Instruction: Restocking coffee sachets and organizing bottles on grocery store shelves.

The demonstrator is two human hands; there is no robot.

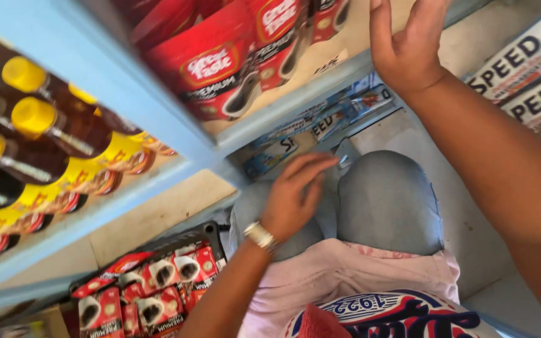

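My right hand (406, 44) is raised to the upper shelf (295, 100), fingers spread, palm against the cardboard liner beside a row of red coffee packs (220, 69). It holds nothing that I can see. My left hand (295, 194), with a gold watch on the wrist, hovers open over my knees (386, 200) in grey jeans, fingers pointing toward blue sachet strips (311, 128) on the lower shelf. A dark crate (211, 235) at lower left holds several small red coffee sachets (151, 291).
Dark bottles with yellow caps (32, 119) fill the left shelf compartment behind a light blue divider (139, 106). White printed sacks (527, 81) lie at the upper right. The concrete floor (471, 231) shows to the right of my knees.
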